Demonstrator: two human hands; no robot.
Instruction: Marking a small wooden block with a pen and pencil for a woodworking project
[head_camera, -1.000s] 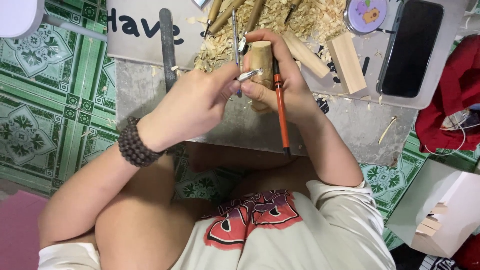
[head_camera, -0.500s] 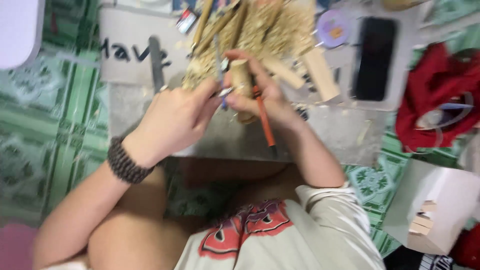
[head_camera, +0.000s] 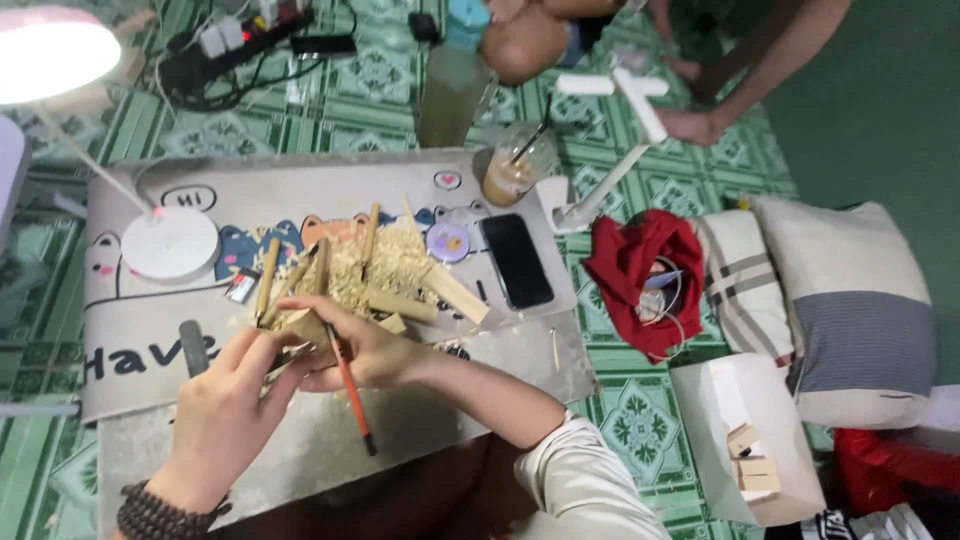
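My right hand (head_camera: 370, 352) grips a small pale wooden block (head_camera: 301, 324) just above the low table mat (head_camera: 130, 300). An orange-handled tool (head_camera: 351, 387) is tucked between its fingers and points back toward me. My left hand (head_camera: 225, 400), with a dark bead bracelet (head_camera: 150, 515) on its wrist, is closed with its fingertips against the block's near side. It pinches a small dark carving tool (head_camera: 284, 356) that is mostly hidden by the fingers.
Beyond the hands lie wood shavings (head_camera: 385, 262), several wood pieces (head_camera: 452, 294), a black phone (head_camera: 516, 260), a white lamp base (head_camera: 170, 242) and an iced drink (head_camera: 514, 166). A red cloth (head_camera: 640, 268), pillows (head_camera: 850, 300) and a white box (head_camera: 750, 440) are right. Another person's hand (head_camera: 690, 125) rests far back.
The view has pulled back and tipped up, showing the floor and another person. Both hands stay together on the wooden block and now sit lower left in the picture.
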